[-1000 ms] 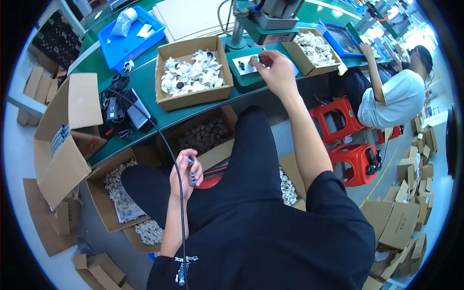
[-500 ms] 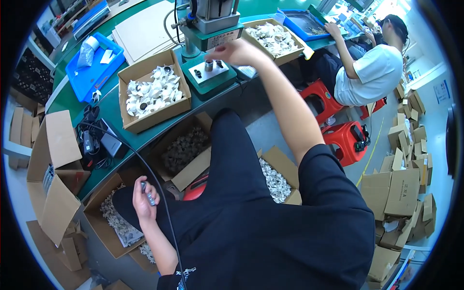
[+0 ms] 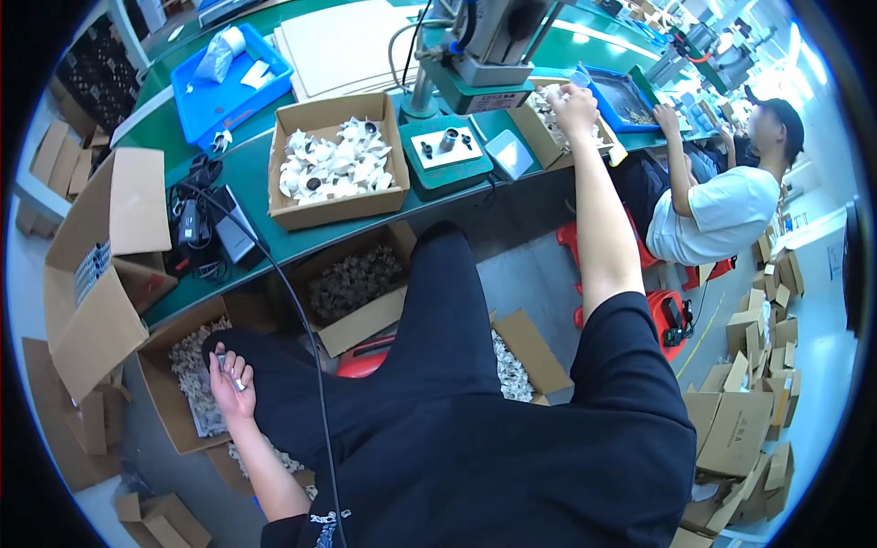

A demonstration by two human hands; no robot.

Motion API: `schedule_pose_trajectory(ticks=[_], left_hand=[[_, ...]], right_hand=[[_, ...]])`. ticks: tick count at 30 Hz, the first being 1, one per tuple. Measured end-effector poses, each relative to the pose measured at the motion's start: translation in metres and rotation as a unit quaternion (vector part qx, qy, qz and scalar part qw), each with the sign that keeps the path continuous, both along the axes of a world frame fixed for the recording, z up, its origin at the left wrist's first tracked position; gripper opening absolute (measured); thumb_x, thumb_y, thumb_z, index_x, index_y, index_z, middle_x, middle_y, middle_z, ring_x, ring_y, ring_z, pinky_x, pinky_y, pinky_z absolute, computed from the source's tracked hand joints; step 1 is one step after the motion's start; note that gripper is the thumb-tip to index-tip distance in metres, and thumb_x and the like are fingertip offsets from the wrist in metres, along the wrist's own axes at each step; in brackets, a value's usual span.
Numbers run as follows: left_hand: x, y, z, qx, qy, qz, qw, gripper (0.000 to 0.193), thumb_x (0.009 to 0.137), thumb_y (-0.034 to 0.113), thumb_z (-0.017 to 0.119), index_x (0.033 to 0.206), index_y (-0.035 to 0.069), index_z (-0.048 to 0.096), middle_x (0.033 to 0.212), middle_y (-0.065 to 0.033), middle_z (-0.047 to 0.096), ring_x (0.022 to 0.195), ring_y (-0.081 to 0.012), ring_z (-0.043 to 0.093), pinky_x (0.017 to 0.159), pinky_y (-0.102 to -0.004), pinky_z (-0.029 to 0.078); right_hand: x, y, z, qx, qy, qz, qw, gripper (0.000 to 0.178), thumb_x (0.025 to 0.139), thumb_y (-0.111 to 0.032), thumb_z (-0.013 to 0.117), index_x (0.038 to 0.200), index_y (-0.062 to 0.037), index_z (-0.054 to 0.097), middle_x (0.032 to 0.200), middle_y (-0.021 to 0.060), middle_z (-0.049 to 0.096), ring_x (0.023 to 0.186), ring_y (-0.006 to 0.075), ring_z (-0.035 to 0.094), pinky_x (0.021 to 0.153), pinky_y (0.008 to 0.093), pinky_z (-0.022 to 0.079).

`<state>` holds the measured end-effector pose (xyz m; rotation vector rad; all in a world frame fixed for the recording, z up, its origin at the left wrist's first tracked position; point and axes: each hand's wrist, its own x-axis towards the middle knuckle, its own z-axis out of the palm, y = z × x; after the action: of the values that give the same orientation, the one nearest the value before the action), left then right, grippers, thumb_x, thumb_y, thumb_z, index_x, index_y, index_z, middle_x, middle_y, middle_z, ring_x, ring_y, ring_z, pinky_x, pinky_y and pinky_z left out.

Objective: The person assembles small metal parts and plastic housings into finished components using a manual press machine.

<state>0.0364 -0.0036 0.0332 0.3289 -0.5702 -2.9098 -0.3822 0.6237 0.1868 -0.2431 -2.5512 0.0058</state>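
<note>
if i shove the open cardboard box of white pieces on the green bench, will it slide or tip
The cardboard box is low, wide and flat-based, so it would probably slide on the smooth green bench rather than tip. Its white pieces lie loose and would likely shift.

— How many cardboard boxes sit on the tabletop [image 3: 274, 239]?
— Two: one of white parts [image 3: 331, 164] at twelve o'clock, another [image 3: 548, 128] at one o'clock

— And blue trays?
— Two, one [image 3: 228, 87] at eleven o'clock, one [image 3: 621, 96] at one o'clock

— Red stools?
— Two, stacked close [image 3: 671, 315] at three o'clock

— People?
— Two: the wearer, with both hands showing, and one co-worker [image 3: 722, 205] at two o'clock
</note>
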Motion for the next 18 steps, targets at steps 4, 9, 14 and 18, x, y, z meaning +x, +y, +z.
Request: schedule_pose_trajectory(ticks=[4,9,14,18], left_hand=[[0.000,-0.002,0.003,-0.029,-0.034,-0.002,0.999,0.031,0.104,0.027,0.038,0.117,0.003,0.052,0.072,-0.0007,0.038,0.058,-0.0101,0.035,0.048,-0.0242,0.031],[0.000,-0.002,0.001,-0.014,-0.025,-0.003,1.000,0.030,0.104,0.027,0.038,0.117,0.004,0.052,0.072,-0.0009,0.038,0.058,-0.0104,0.035,0.048,-0.0243,0.031],[-0.006,0.001,0.006,-0.006,-0.036,-0.013,0.999,0.029,0.104,0.027,0.038,0.116,0.004,0.052,0.072,-0.0011,0.038,0.058,-0.0106,0.035,0.049,-0.0245,0.032],[-0.006,0.001,0.005,0.002,-0.031,-0.014,0.999,0.029,0.104,0.027,0.038,0.116,0.004,0.051,0.072,-0.0011,0.038,0.058,-0.0106,0.035,0.049,-0.0247,0.032]], right_hand=[[0.003,-0.010,0.016,-0.389,0.052,0.191,0.900,0.038,0.084,-0.029,0.069,0.109,-0.0014,0.064,0.105,0.0132,0.064,0.087,0.0228,0.064,0.082,0.0348,0.051],[0.063,-0.089,0.025,-0.661,-0.186,0.375,0.623,0.022,0.091,-0.017,0.064,0.104,0.0010,0.066,0.094,0.0089,0.066,0.074,0.0138,0.062,0.069,0.0268,0.052],[0.082,-0.131,0.028,-0.635,-0.361,0.375,0.570,0.026,0.092,-0.018,0.063,0.103,0.0049,0.065,0.084,0.0068,0.064,0.075,0.0124,0.062,0.065,0.0272,0.052],[0.078,-0.135,0.034,-0.577,-0.372,0.338,0.643,0.028,0.091,-0.020,0.065,0.104,0.0051,0.065,0.082,0.0064,0.063,0.073,0.0123,0.061,0.062,0.0273,0.053]])
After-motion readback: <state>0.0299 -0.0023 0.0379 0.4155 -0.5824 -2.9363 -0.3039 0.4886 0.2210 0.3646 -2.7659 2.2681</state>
